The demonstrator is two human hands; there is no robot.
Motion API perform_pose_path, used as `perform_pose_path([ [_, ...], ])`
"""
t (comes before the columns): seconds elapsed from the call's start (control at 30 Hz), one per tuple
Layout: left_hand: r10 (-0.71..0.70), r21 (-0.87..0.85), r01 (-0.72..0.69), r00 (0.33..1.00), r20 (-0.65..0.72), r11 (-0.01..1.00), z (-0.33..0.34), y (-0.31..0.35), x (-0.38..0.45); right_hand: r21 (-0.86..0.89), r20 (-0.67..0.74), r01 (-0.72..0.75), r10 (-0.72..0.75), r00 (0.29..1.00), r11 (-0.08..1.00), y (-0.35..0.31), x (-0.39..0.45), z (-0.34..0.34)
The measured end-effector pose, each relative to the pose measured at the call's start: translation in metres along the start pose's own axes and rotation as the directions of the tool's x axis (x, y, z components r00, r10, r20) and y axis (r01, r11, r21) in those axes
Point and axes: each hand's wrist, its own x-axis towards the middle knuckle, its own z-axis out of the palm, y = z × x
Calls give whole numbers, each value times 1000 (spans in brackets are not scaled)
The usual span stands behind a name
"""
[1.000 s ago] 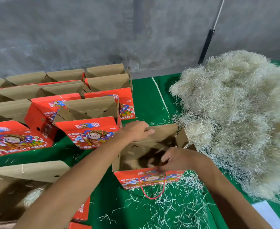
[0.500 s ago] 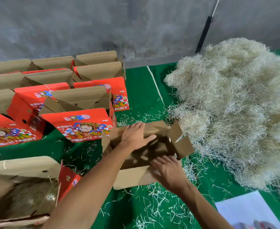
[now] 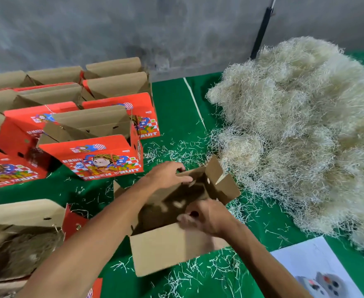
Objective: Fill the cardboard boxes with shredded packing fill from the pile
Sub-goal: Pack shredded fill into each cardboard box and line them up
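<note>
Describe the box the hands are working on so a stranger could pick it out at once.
Start at the big pale pile of shredded fill on the right of the green table. At its near left foot lies an open box, with the left hand on its far flap and the right hand at its near edge. Unlike the red printed boxes standing left, it shows only plain brown cardboard.

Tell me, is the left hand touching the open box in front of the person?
Touching. The head view shows the left hand resting on the far flap of the open box, fingers curled over its edge, with no gap visible between them.
</note>
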Motion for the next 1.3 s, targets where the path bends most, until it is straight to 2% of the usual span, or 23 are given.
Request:
perform_pose_path([
  [0.07, 104, -165, -124, 987, -126, 978, -12, 24, 7, 3, -112, -8, 8, 994, 1000, 2, 10, -22],
  [0.13, 160, -257, -218, 961, -227, 941, -22, 52, 20, 63, -267, -4, 21, 964, 998, 10, 18, -49],
  [0.23, 128, -345, -214, 958, -256, 914, -29, 86, 50, 227, -462, 15, 94, 882, 974, 38, 30, -89],
  [0.33, -18, -436, -102, 965, -262, 894, -33, 113, 89, 412, -535, -25, 264, 803, 911, 79, 41, -118],
  [0.4, -85, -488, -29, 974, -210, 872, -34, 128, 114, 465, -503, -145, 395, 769, 873, 115, 52, -126],
  [0.5, -182, -435, 152, 983, -28, 887, -26, 138, 150, 321, -323, -499, 588, 742, 805, 176, 71, -116],
  [0.53, -197, -413, 182, 980, 7, 893, -20, 138, 162, 271, -279, -565, 625, 729, 779, 194, 78, -110],
  [0.63, -239, -389, 253, 967, 85, 886, -5, 135, 194, 202, -177, -657, 687, 705, 726, 243, 104, -92],
  [0.73, -348, -364, 445, 887, 304, 818, 17, 124, 215, 94, -57, -714, 720, 691, 693, 277, 131, -74],
  [0.8, -395, -276, 565, 780, 485, 777, 33, 113, 223, 65, -4, -709, 711, 703, 702, 289, 147, -57],
  [0.87, -399, -264, 647, 689, 606, 716, 43, 105, 230, -32, 41, -688, 688, 724, 725, 290, 157, -37],
  [0.97, -408, -355, 694, 680, 609, 626, 52, 101, 246, -100, -43, -632, 632, 774, 768, 280, 156, -7],
  [1.03, -413, -423, 745, 649, 639, 515, 56, 107, 254, -72, -131, -585, 574, 808, 808, 272, 150, 4],
  [1.1, -435, -448, 777, 623, 650, 443, 60, 115, 255, -9, -139, -539, 532, 835, 843, 261, 145, 11],
  [1.13, -450, -445, 783, 617, 645, 435, 60, 118, 255, 76, -117, -515, 521, 846, 854, 253, 143, 11],
  [1.2, -438, -438, 777, 621, 650, 452, 51, 115, 255, 394, -50, -426, 482, 875, 815, 237, 139, 5],
  [1.27, -419, -460, 756, 646, 637, 466, 25, 108, 249, 726, -55, -262, 434, 899, 635, 218, 135, -11],
  [1.3, -413, -497, 726, 683, 602, 475, 7, 104, 244, 810, -100, -180, 434, 895, 558, 210, 134, -24],
])
